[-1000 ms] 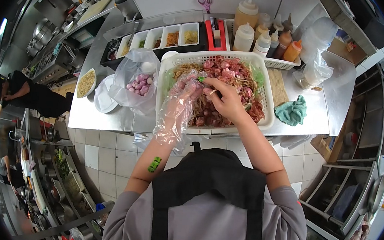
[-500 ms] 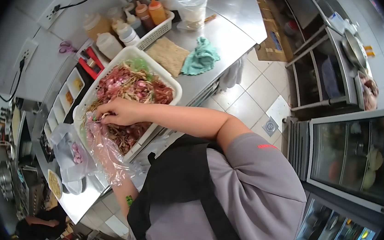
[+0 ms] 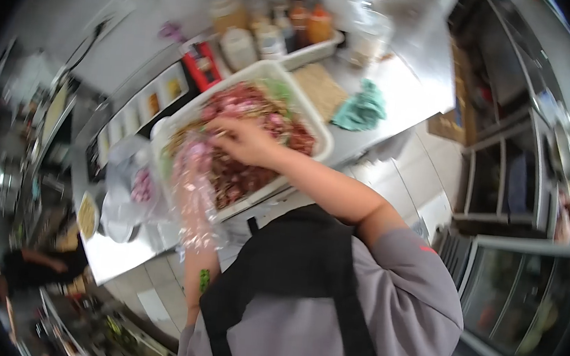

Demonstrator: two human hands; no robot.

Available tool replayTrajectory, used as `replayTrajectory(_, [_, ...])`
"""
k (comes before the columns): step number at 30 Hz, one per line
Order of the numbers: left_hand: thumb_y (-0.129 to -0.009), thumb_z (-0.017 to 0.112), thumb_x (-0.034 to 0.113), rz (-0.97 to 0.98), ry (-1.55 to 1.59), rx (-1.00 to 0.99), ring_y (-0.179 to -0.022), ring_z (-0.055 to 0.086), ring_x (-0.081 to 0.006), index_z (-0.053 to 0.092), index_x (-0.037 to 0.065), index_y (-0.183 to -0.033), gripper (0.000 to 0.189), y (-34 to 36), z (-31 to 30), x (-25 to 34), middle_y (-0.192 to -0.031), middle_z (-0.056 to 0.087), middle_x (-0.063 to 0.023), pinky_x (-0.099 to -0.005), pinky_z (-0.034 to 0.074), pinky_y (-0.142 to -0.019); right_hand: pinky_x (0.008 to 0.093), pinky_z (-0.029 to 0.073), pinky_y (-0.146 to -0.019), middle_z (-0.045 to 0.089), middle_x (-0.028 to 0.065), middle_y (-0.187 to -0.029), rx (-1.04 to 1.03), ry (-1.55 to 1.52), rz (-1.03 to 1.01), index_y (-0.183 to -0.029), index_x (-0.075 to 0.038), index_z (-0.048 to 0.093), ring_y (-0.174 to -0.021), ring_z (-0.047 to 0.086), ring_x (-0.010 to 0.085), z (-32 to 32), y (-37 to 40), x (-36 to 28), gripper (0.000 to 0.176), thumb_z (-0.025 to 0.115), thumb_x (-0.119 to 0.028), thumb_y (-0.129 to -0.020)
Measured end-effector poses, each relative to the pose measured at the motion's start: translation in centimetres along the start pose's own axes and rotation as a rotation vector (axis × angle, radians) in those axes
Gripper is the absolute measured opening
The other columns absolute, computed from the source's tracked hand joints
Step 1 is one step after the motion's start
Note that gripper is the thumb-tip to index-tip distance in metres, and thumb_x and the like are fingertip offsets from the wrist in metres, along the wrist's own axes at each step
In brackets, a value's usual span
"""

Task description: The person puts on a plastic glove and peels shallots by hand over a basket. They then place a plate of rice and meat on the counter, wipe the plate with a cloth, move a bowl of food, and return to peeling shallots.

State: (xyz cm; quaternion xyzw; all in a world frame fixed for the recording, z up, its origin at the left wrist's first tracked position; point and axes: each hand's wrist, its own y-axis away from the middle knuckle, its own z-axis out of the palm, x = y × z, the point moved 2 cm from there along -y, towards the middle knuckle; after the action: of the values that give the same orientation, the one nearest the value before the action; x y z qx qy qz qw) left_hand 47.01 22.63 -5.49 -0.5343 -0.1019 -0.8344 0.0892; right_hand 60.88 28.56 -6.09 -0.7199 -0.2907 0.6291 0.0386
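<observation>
Over a white basket point(image 3: 324, 143) of shallots and loose skins point(image 3: 244, 105), standing on the steel counter point(image 3: 109, 254), both hands meet at its left part. Left hand point(image 3: 198, 152), in a clear plastic glove, has fingers curled; blur prevents confirming its grip. Right hand point(image 3: 244, 140), bare, is bent with fingertips against or just beside the left; any held item is indiscernible. Peeled shallots point(image 3: 141, 185) sit in a plastic bag point(image 3: 122, 162) beside the basket.
</observation>
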Motion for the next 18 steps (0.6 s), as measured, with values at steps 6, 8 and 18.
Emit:
replayTrajectory(6, [-0.083, 0.061, 0.004, -0.085, 0.292, 0.017, -0.094, 0.058, -0.0160, 0.050, 0.000, -0.118, 0.037, -0.4, -1.2, -0.2, -0.109, 0.057, -0.0098, -0.0224, 0.049, -0.080, 0.0231, 0.042, -0.057, 0.058, 0.0043, -0.088, -0.117, -0.040, 0.191, -0.112, -0.002, 0.054, -0.064, 0.052, 0.0065, -0.2, 0.2, -1.3, 0.029, 0.057, -0.018, -0.088])
replayTrajectory(8, [-0.084, 0.060, 0.005, -0.052, 0.315, 0.010, -0.095, 0.057, -0.0158, 0.050, 0.000, -0.118, 0.036, -0.3, -1.4, 0.0, -0.110, 0.056, -0.0093, -0.0226, 0.049, -0.081, 0.0249, 0.044, -0.064, 0.060, 0.0051, -0.093, -0.162, -0.045, 0.044, -0.114, -0.002, 0.053, -0.071, 0.055, 0.0098, 0.1, 0.2, -0.9, 0.032, 0.058, -0.018, -0.087])
replayTrajectory(18, [-0.088, 0.055, 0.008, 0.002, 0.311, -0.139, -0.091, 0.058, -0.0132, 0.051, -0.001, -0.118, 0.032, 0.0, -0.9, 0.6, -0.106, 0.057, -0.0083, -0.0274, 0.050, -0.082, 0.0338, 0.044, -0.085, 0.062, 0.0147, -0.107, -0.203, 0.006, -0.104, -0.113, -0.003, 0.056, -0.099, 0.059, 0.0282, 0.1, 0.3, -1.7, 0.031, 0.059, -0.016, -0.085])
